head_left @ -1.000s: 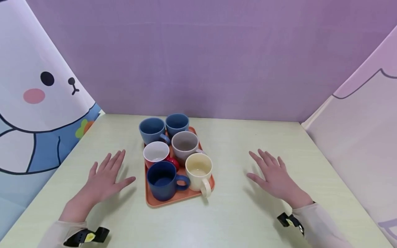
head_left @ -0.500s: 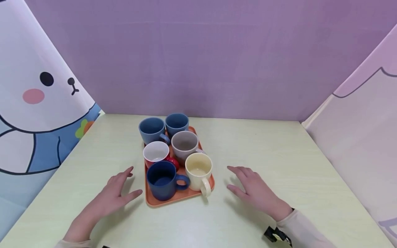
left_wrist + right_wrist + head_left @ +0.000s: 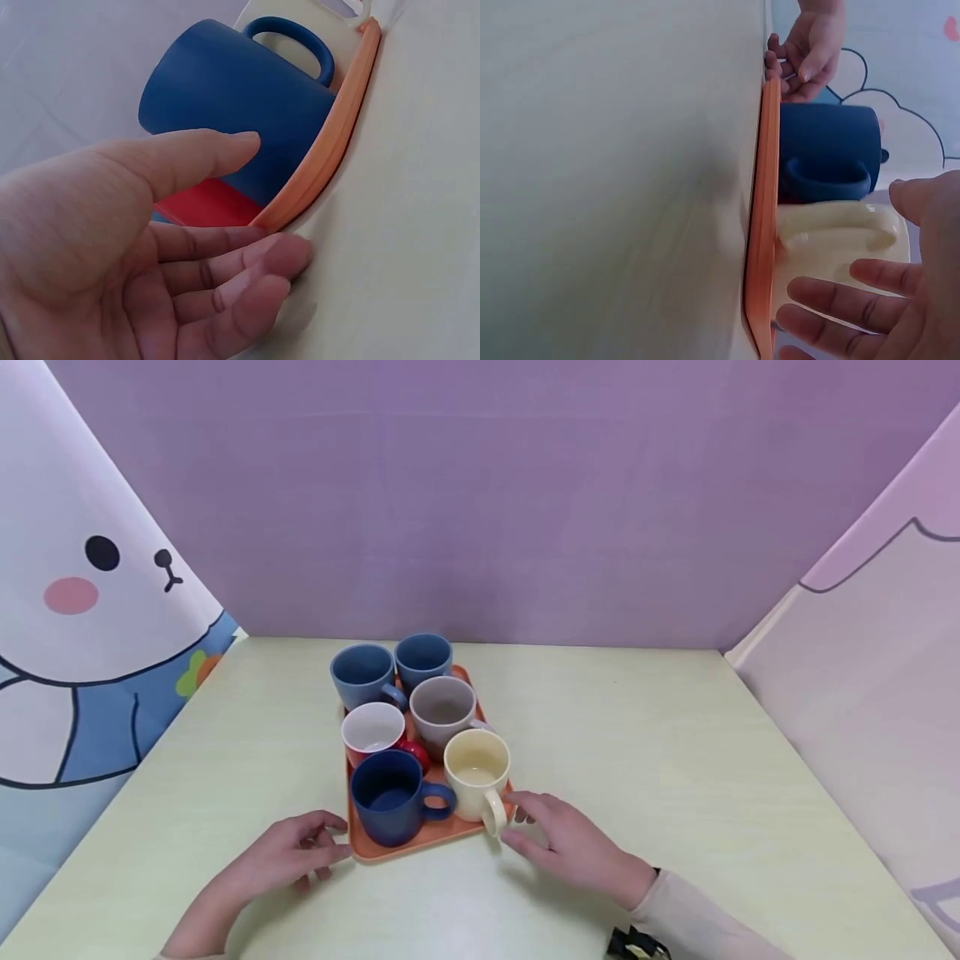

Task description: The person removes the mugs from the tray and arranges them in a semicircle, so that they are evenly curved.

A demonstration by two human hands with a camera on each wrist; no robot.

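Your left hand (image 3: pixel 285 853) sat at the near left corner of the orange tray (image 3: pixel 435 837), fingers loosely curved and thumb apart; your right hand (image 3: pixel 573 846) stood by the near right corner, thumb and fingers parted beside the cream mug (image 3: pixel 469 787). Neither hand clearly gripped anything, and I couldn't tell whether fingertips met the rim. The tray lay on the pale, smooth table (image 3: pixel 675 735), crowded with upright mugs. That low rim looked unlikely to stop mugs sliding or knocking together under an uneven lift, and a stray right finger could have caught the cream handle, which jutted over the edge. The tray looked like smooth plastic, round-cornered; the navy mug (image 3: pixel 386 806) looked matt and straight-sided, the cream one glossy, the red mug (image 3: pixel 372 731) shiny white inside.
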